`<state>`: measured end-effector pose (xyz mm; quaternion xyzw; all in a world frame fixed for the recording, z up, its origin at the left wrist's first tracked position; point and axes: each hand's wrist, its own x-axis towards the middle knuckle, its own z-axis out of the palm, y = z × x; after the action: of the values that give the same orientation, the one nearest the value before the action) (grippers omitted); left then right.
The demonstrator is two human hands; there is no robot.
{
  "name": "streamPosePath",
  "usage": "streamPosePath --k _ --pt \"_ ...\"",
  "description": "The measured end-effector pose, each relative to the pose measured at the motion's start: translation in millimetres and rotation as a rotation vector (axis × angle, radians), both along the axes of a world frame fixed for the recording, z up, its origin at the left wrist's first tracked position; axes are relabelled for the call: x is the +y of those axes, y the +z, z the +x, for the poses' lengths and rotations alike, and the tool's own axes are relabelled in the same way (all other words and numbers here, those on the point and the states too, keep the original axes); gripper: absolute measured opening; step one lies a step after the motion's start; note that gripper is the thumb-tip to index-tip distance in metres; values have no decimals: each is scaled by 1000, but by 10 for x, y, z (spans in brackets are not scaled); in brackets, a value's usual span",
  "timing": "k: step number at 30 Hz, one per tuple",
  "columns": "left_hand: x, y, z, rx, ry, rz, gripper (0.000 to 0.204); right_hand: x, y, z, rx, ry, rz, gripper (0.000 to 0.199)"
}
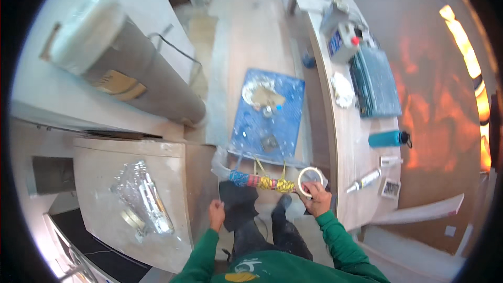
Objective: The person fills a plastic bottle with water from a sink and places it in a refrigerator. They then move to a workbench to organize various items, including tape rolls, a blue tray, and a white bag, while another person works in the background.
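Observation:
My right hand grips a roll of masking tape by its lower rim, at the right end of a bar handle. Red wrap and blue and yellow cord cover that bar. Yellow straps run from it toward a blue flat platform, which looks like a trolley deck. Lower left of the bar, my left hand is closed, its fingers curled; whether anything is in them does not show. Beside it hangs a black sheet-like piece. Crumpled clear plastic covers the bar's left end.
A pale cabinet top at left carries plastic-wrapped tubes and a tape roll. Behind leans a large grey roll. Along the right, a long bench holds a teal bottle, a sealant tube and a white jug.

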<state>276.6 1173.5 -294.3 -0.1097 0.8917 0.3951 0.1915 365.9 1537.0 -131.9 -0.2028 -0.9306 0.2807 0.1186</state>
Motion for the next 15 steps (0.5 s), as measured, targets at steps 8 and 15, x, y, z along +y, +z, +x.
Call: streamPosePath --k 8,15 --pt "-481 1442 714 307 487 238 2 104 -35 -81 54 91 -33 35" --pt "-768 3178 914 435 776 632 15 183 -220 -75 -17 139 22 35"
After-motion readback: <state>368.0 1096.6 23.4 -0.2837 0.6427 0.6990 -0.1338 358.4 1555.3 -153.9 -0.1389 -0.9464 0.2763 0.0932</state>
